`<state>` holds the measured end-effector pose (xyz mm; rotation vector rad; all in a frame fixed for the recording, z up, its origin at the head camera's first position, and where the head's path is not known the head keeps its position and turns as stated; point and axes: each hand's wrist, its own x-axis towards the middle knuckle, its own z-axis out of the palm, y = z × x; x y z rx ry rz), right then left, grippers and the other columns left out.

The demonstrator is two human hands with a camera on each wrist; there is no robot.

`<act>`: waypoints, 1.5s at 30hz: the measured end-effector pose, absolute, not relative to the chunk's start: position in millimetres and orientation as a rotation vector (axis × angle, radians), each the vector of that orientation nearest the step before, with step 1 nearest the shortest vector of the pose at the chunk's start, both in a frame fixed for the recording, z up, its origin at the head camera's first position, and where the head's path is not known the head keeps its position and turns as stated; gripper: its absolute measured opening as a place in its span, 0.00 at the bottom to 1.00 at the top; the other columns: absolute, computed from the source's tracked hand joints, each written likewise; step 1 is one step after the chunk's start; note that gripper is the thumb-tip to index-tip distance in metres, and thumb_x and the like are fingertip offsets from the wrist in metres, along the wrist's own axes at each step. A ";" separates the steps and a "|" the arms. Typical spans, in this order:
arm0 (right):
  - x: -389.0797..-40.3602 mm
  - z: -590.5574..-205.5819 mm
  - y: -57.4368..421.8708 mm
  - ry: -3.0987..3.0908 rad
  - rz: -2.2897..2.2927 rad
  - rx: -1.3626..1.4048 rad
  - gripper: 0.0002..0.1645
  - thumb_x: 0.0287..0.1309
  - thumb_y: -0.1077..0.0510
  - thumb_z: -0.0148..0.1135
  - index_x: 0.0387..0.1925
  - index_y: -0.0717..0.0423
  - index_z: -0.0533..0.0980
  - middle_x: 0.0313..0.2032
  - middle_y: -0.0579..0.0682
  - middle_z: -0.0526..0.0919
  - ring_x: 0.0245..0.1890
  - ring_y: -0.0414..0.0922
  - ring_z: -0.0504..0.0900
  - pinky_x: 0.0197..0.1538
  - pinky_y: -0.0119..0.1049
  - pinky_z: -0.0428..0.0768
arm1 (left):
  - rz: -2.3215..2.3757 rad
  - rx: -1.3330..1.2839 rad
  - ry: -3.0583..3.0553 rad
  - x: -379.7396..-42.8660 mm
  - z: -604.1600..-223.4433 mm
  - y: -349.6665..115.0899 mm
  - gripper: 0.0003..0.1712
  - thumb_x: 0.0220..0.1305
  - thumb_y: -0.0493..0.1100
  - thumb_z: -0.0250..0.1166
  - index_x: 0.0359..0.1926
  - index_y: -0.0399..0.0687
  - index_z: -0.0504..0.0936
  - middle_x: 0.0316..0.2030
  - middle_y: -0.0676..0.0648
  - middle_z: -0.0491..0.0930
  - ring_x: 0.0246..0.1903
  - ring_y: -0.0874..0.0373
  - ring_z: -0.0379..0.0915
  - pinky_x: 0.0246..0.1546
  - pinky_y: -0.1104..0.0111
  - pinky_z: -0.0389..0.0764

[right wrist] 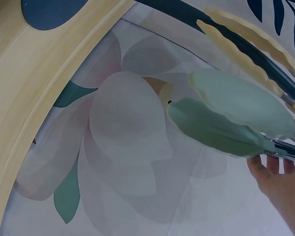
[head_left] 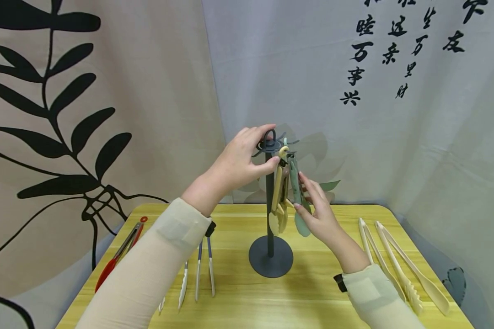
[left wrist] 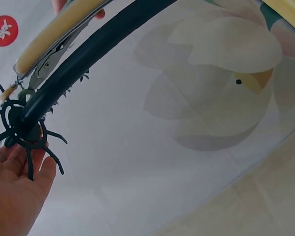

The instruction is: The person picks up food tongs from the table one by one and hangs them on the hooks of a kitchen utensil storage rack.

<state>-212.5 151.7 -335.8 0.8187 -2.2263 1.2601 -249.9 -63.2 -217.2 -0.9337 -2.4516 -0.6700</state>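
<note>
A dark metal stand with a round base point(head_left: 270, 260) and a ring of hooks point(head_left: 270, 145) rises from the table. At its top my left hand point(head_left: 243, 157) holds the hooked head, its thumb beside the hanging yellow tongs point(head_left: 277, 189). My right hand point(head_left: 320, 212) grips green tongs point(head_left: 296, 180) by the handles, close to the hooks on the right side. Their leaf-shaped green heads point(right wrist: 226, 128) point down and sit slightly apart. Whether the green tongs' loop sits on a hook, I cannot tell.
Red-tipped tongs point(head_left: 107, 269) lie at the table's left. Tongs with blue-and-white arms point(head_left: 211, 269) lie nearby, partly behind my left sleeve. Two cream tongs point(head_left: 395, 260) lie at the right. A printed cloth point(head_left: 292, 68) hangs behind the wooden table point(head_left: 313, 283).
</note>
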 end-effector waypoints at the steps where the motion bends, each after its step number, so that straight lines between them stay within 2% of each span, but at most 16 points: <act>1: -212.5 -335.7 151.2 -2.226 1.261 0.822 0.41 0.56 0.76 0.55 0.69 0.69 0.52 0.59 0.70 0.62 0.52 0.59 0.68 0.48 0.58 0.71 | -0.672 -0.931 -2.455 -249.7 -217.2 -63.6 0.39 0.61 0.59 0.57 0.71 0.55 0.59 0.56 0.52 0.73 0.53 0.59 0.64 0.53 0.61 0.72; 7: -214.5 -336.3 149.7 -2.228 1.274 0.853 0.41 0.55 0.76 0.55 0.69 0.70 0.52 0.59 0.70 0.63 0.53 0.59 0.68 0.49 0.59 0.73 | -0.673 -0.926 -2.456 -249.7 -217.2 -65.6 0.39 0.61 0.59 0.57 0.71 0.56 0.58 0.57 0.52 0.73 0.53 0.59 0.64 0.53 0.61 0.72; 11: -222.7 -345.3 151.8 -2.222 1.294 0.896 0.42 0.54 0.78 0.55 0.69 0.71 0.51 0.59 0.70 0.63 0.53 0.54 0.67 0.50 0.58 0.74 | -0.663 -0.929 -2.450 -250.1 -217.5 -66.3 0.39 0.61 0.59 0.56 0.71 0.55 0.58 0.56 0.53 0.74 0.54 0.59 0.64 0.54 0.61 0.72; 13: -229.7 -353.3 153.6 -2.214 1.312 0.918 0.44 0.53 0.78 0.55 0.70 0.70 0.50 0.59 0.68 0.62 0.54 0.49 0.67 0.52 0.53 0.75 | -0.660 -0.929 -2.449 -250.2 -217.7 -66.8 0.39 0.61 0.59 0.56 0.71 0.56 0.58 0.55 0.53 0.74 0.55 0.59 0.64 0.54 0.61 0.72; 17: -241.8 -367.2 157.4 -2.198 1.347 0.955 0.47 0.54 0.77 0.56 0.72 0.63 0.48 0.63 0.63 0.61 0.56 0.40 0.64 0.55 0.36 0.75 | -0.657 -0.926 -2.441 -250.2 -217.7 -67.4 0.39 0.61 0.59 0.56 0.71 0.56 0.59 0.55 0.53 0.74 0.55 0.59 0.65 0.54 0.61 0.72; 19: -243.7 -369.6 158.3 -2.193 1.359 0.966 0.47 0.55 0.76 0.56 0.73 0.59 0.48 0.64 0.60 0.60 0.56 0.38 0.64 0.55 0.33 0.74 | -0.656 -0.924 -2.438 -250.1 -217.7 -67.5 0.39 0.61 0.59 0.56 0.71 0.56 0.59 0.56 0.53 0.74 0.55 0.59 0.65 0.54 0.62 0.72; 24: -242.7 -369.5 158.0 -2.204 1.369 0.950 0.47 0.57 0.75 0.55 0.73 0.56 0.48 0.65 0.60 0.60 0.57 0.44 0.65 0.55 0.51 0.74 | -0.639 -0.919 -2.438 -249.0 -217.4 -67.4 0.38 0.61 0.59 0.56 0.71 0.57 0.59 0.57 0.53 0.74 0.56 0.59 0.65 0.54 0.61 0.72; 27: -236.4 -363.9 155.3 -2.221 1.359 0.930 0.46 0.56 0.76 0.55 0.73 0.60 0.48 0.64 0.63 0.59 0.56 0.51 0.65 0.54 0.59 0.72 | -0.615 -0.917 -2.444 -248.2 -216.8 -67.7 0.39 0.61 0.60 0.55 0.71 0.57 0.58 0.59 0.52 0.73 0.58 0.58 0.65 0.57 0.60 0.71; 33: -218.5 -346.0 147.7 -2.249 1.362 0.890 0.44 0.56 0.74 0.56 0.71 0.66 0.49 0.62 0.67 0.60 0.55 0.58 0.66 0.54 0.61 0.72 | -0.581 -0.899 -2.456 -246.9 -216.7 -68.8 0.39 0.61 0.59 0.54 0.72 0.58 0.57 0.60 0.53 0.72 0.60 0.57 0.65 0.58 0.58 0.70; 39: -215.5 -343.9 146.4 -2.271 1.387 0.855 0.43 0.58 0.72 0.57 0.72 0.64 0.50 0.62 0.67 0.60 0.56 0.60 0.66 0.56 0.62 0.71 | -0.504 -0.872 -2.455 -243.8 -215.0 -65.8 0.39 0.61 0.57 0.53 0.71 0.54 0.58 0.57 0.53 0.75 0.57 0.56 0.68 0.57 0.60 0.72; 45: -215.3 -345.8 146.4 -2.279 1.370 0.833 0.44 0.58 0.71 0.58 0.72 0.62 0.50 0.62 0.67 0.60 0.56 0.60 0.66 0.56 0.61 0.71 | -0.420 -0.851 -2.468 -239.0 -211.4 -61.8 0.39 0.61 0.56 0.51 0.71 0.51 0.57 0.57 0.53 0.76 0.58 0.55 0.70 0.58 0.60 0.71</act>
